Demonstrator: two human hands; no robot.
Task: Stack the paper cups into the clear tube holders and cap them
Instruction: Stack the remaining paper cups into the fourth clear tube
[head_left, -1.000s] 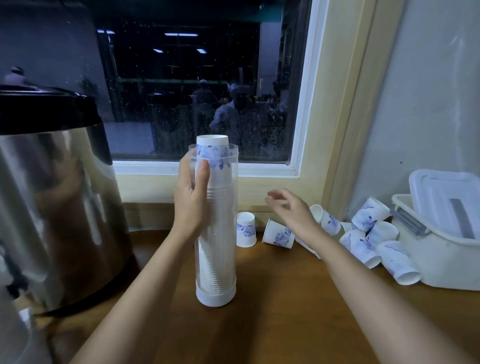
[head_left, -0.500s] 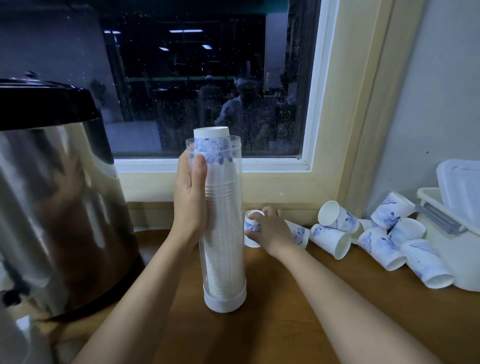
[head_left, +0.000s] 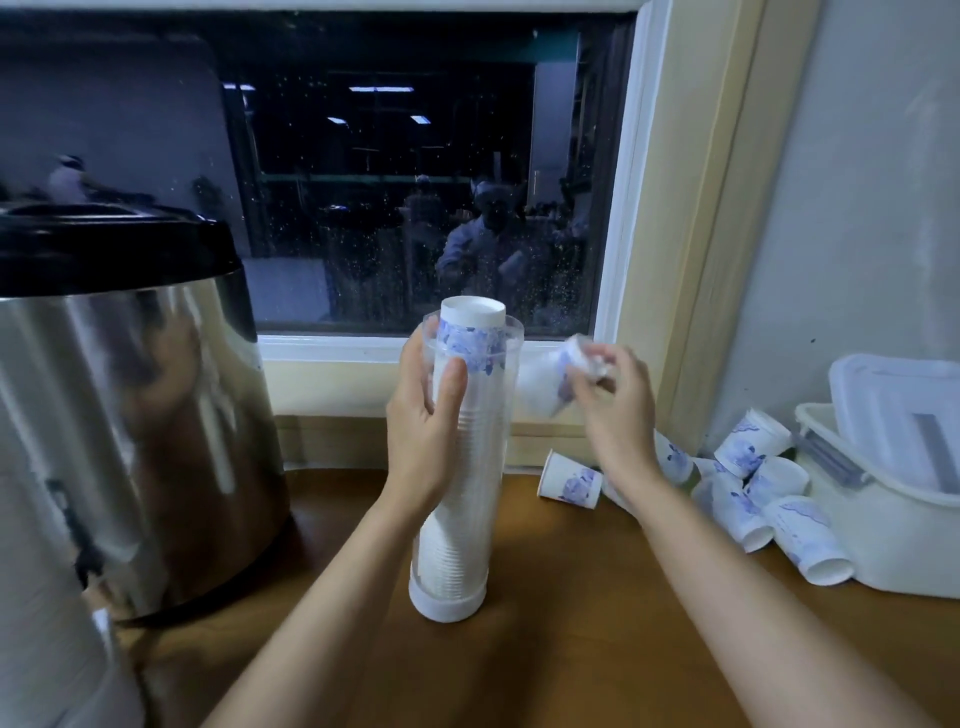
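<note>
A clear tube holder (head_left: 470, 519) stands upright on the wooden counter on a white base. It is filled with stacked paper cups, and the top cup (head_left: 471, 318) sticks out above its rim, bottom up. My left hand (head_left: 423, 415) grips the tube near its top. My right hand (head_left: 615, 405) holds a white paper cup with a blue print (head_left: 550, 382) in the air, just right of the tube's mouth, blurred by motion. One loose cup (head_left: 571, 480) lies on its side behind my right wrist.
Several loose cups (head_left: 769, 493) lie in a heap at the right, against a white lidded bin (head_left: 893, 499). A large steel urn with a black lid (head_left: 119, 405) stands at the left. A dark window (head_left: 415, 171) is straight behind the tube.
My right hand has taken a cup off the counter and lifted it up to the height of the tube's mouth. My left hand has kept its grip on the tube.
</note>
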